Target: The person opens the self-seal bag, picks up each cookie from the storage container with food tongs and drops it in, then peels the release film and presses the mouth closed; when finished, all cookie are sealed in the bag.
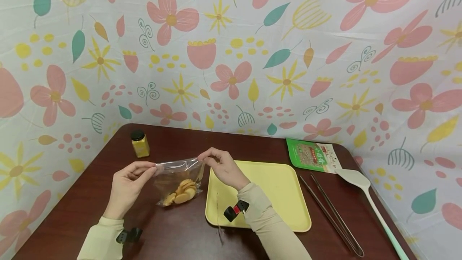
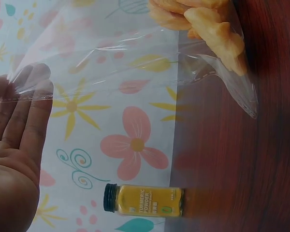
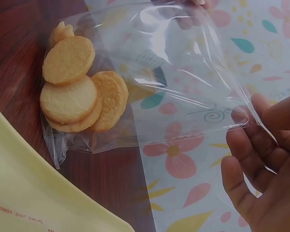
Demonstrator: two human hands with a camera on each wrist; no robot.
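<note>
A clear plastic bag (image 1: 169, 177) hangs stretched between my two hands above the table. Several round golden cookies (image 1: 184, 191) lie at its bottom, also plain in the right wrist view as a pile of cookies (image 3: 70, 99). My left hand (image 1: 126, 185) pinches the bag's upper left corner between thumb and fingers. At the upper right corner, my right hand (image 1: 225, 167) pinches the bag's edge the same way. In the left wrist view the left fingers (image 2: 34, 113) show partly through the film.
A yellow tray (image 1: 274, 196) lies right of the bag, under my right forearm. Behind my left hand stands a turmeric powder jar (image 1: 140, 144). Farther right are metal tongs (image 1: 332, 216), a white spatula (image 1: 361, 179) and a green food packet (image 1: 310, 155). A floral cloth hangs behind.
</note>
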